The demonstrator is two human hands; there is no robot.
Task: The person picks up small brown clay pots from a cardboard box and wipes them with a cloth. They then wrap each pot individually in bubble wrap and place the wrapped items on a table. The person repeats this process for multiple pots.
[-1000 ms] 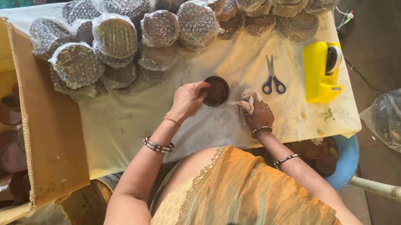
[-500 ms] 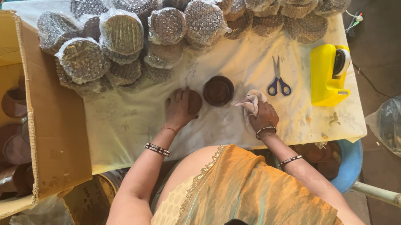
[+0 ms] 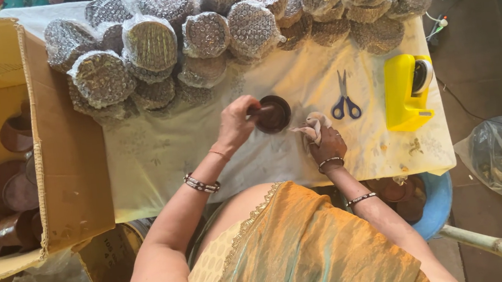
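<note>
A small dark brown clay cup (image 3: 275, 113) stands on the cloth-covered table (image 3: 160, 163). My left hand (image 3: 238, 120) grips the cup at its left rim. Just to the cup's right, my right hand (image 3: 324, 142) is closed on a crumpled pale cloth (image 3: 313, 127), whose tip reaches toward the cup. Both wrists carry bangles.
Many bubble-wrapped bundles (image 3: 208, 33) are piled along the table's far side. Blue-handled scissors (image 3: 344, 97) and a yellow tape dispenser (image 3: 406, 90) lie at the right. A cardboard box (image 3: 59, 149) with several brown cups stands at the left. A blue tub (image 3: 434, 202) and plastic bag (image 3: 498, 155) sit on the floor.
My left hand lifted off the table and took hold of the cup's rim again. The right hand with the cloth stayed put beside the cup.
</note>
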